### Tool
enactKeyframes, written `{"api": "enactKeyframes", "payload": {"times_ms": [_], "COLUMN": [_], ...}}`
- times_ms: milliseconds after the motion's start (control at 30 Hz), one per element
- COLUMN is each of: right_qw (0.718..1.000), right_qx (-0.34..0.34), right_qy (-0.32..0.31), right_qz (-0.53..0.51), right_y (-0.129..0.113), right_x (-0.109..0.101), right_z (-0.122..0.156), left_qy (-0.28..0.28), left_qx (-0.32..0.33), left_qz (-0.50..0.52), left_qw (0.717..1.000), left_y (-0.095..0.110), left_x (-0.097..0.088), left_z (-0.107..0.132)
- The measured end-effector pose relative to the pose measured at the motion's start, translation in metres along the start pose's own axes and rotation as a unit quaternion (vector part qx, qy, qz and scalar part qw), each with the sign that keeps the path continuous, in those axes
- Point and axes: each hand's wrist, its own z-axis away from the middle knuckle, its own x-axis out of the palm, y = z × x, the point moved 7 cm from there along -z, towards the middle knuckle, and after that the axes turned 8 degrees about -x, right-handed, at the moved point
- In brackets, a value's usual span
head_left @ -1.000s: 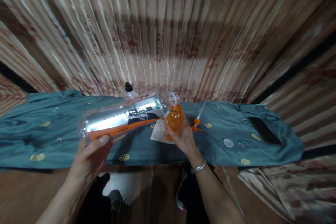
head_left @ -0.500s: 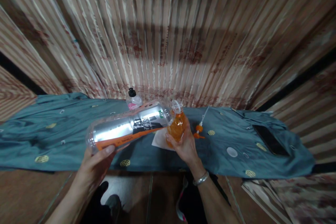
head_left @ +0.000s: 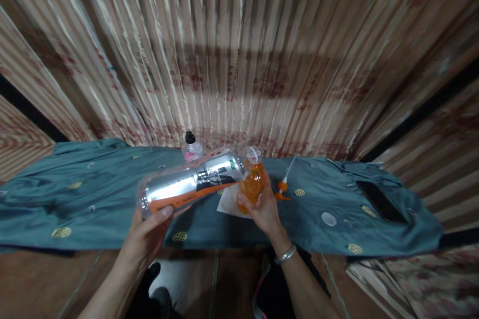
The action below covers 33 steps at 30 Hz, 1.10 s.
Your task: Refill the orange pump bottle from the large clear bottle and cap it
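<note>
My left hand [head_left: 151, 232] grips the base end of a large clear plastic bottle [head_left: 187, 184] with a silver and orange label. This bottle lies nearly level, its neck pointing right toward the mouth of a smaller orange bottle [head_left: 251, 184]. Wrapped around that smaller bottle is my right hand [head_left: 264, 209], with a silver bangle on its wrist. The two mouths are close together; whether they touch I cannot tell. Beneath the orange bottle lies a white tissue [head_left: 229, 203]. An orange pump head [head_left: 282, 188] with a white tube rests just right of my right hand.
A green patterned cloth [head_left: 112, 199] covers the narrow table. Behind the big bottle stands a clear bottle with a black cap [head_left: 190, 144]. A round white disc [head_left: 329, 219] and a black phone [head_left: 379, 202] lie to the right. A striped curtain [head_left: 239, 60] hangs behind.
The large bottle and my left hand have shifted slightly right, with the bottle's base a little less low. My right hand keeps its hold on the orange bottle. The camera view has tilted slightly.
</note>
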Motion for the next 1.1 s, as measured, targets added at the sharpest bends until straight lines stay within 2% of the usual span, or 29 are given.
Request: {"api": "enactKeyframes", "payload": {"times_ms": [167,333,600,733,900,1100], "right_qw": [1.000,0.999,0.999,0.998,0.998,0.996], "right_qx": [0.006,0.025,0.043,0.055,0.052,0.057], "right_qy": [0.002,-0.012,-0.003,-0.012,-0.041,-0.063], "right_qz": [-0.002,-0.024,-0.013,0.003,-0.010,-0.021], "right_y": [0.005,0.011,0.011,0.011,0.010,0.010], "right_x": [0.001,0.006,0.006,0.002,-0.002,-0.005], "right_z": [0.000,0.001,-0.003,-0.007,-0.013,-0.018], "left_qy": [-0.025,-0.005,-0.013,-0.020,-0.003,-0.022], "left_qx": [-0.010,-0.005,-0.012,0.001,0.007,0.008], "left_qz": [-0.001,0.001,-0.010,-0.014,-0.004,0.003], "left_qw": [1.000,1.000,1.000,1.000,1.000,1.000], "left_y": [-0.007,-0.007,-0.008,-0.006,-0.002,-0.002], "left_x": [-0.007,-0.009,-0.013,-0.007,0.002,0.009], "left_z": [-0.011,-0.010,-0.013,-0.011,-0.009,-0.009]}}
